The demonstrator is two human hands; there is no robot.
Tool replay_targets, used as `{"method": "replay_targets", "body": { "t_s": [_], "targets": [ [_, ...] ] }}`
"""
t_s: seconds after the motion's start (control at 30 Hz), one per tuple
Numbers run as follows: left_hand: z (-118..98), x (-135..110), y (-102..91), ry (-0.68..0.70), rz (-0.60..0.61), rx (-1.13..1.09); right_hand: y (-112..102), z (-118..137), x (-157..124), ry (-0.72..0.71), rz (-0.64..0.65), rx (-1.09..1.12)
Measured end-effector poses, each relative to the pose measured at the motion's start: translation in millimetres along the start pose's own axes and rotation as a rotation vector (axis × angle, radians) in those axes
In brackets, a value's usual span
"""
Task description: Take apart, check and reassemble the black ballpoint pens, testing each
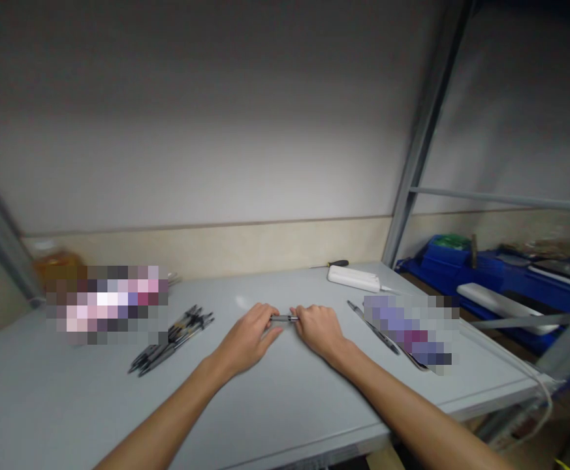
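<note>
A grey pen lies level between my two hands, just over the middle of the table. My left hand is closed on its left end, with the thumb below. On the other end the fingers of my right hand are wrapped, hiding that tip. To the left rests a loose pile of similar grey and black pens. One more pen lies slantwise to the right of my right hand, beside a blurred-out purple object.
A white power strip and a screwdriver lie at the back right. At the left stands a pixelated pinkish item before an amber container. Metal posts frame the table; blue bins are beyond the right edge.
</note>
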State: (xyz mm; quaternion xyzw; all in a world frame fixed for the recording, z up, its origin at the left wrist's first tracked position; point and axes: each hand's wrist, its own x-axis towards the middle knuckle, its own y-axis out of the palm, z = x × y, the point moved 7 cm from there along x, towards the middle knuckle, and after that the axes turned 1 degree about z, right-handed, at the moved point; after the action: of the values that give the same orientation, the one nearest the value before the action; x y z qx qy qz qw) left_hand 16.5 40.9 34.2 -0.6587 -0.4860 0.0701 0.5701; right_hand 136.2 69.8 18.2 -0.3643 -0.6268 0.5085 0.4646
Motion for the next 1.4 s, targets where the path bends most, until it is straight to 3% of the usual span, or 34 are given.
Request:
{"method": "replay_targets", "body": {
  "t_s": [0.13,0.27,0.4,0.57,0.63,0.77,0.87,1.1,1.27,1.4],
  "targets": [
    [-4,0,5.9,0.097,0.027,0.263,4,1,-1,-0.052,0.017,0.0],
    [-1,0,11.5,0.079,0.049,0.314,4,2,-3,-0.07,0.029,-0.01],
    [5,-1,14.9,0.016,0.081,0.177,-1,5,-4,-0.082,0.024,-0.015],
    [18,-1,15.3,-0.209,0.103,-0.163,-6,9,-4,-0.11,-0.003,-0.001],
    [20,-1,10.1,-0.25,0.045,-0.248,-5,8,-4,-0.103,-0.013,0.011],
    [13,-1,-3.7,-0.177,-0.078,-0.289,-3,2,-3,-0.038,-0.009,0.032],
    [13,-1,-10.0,-0.167,-0.131,-0.276,-6,3,-4,-0.066,-0.036,0.071],
    [41,-5,-9.3,-0.368,-0.188,-0.394,-22,14,-10,-0.239,-0.229,0.13],
    [52,-6,-4.6,-0.416,-0.201,-0.473,-27,7,-11,-0.261,-0.306,0.321],
    [60,-7,-6.8,-0.418,-0.276,-0.59,-24,-14,-5,-0.117,-0.246,0.589]
  ]
}}
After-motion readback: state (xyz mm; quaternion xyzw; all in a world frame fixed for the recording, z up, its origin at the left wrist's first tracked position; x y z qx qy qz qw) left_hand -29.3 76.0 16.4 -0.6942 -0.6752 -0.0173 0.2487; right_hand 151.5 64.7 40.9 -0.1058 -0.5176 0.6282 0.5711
